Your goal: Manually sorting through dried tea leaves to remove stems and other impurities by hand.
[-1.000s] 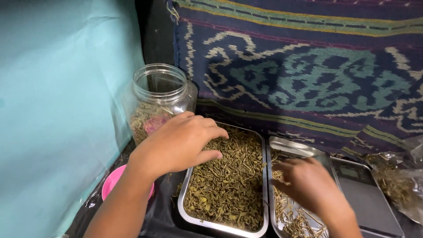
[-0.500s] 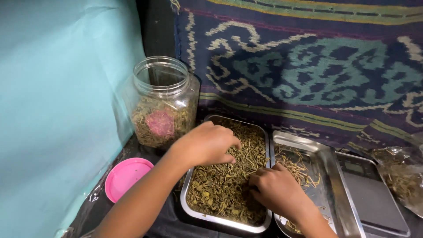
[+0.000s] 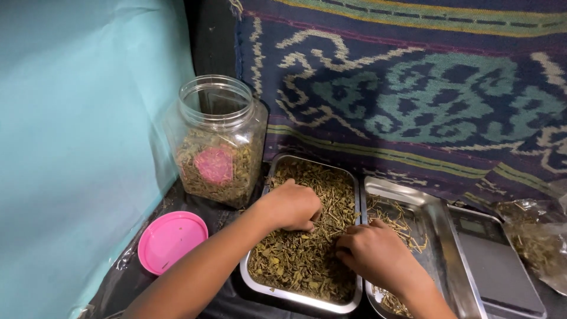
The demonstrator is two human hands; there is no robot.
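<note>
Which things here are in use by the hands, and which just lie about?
In use: left hand, right hand, tray of dried leaves, tray of stems.
Lying about: open jar, pink lid, scale, plastic bag.

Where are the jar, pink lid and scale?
jar (image 3: pixel 217 142), head view, on its clear side wall.
pink lid (image 3: pixel 171 241), head view, on its flat top.
scale (image 3: pixel 502 277), head view, on its grey platform.

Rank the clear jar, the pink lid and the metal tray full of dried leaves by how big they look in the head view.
1. Metal tray and clear jar: too alike in apparent size to rank; arms hide part of the tray.
2. Pink lid, plainly smallest.
</note>
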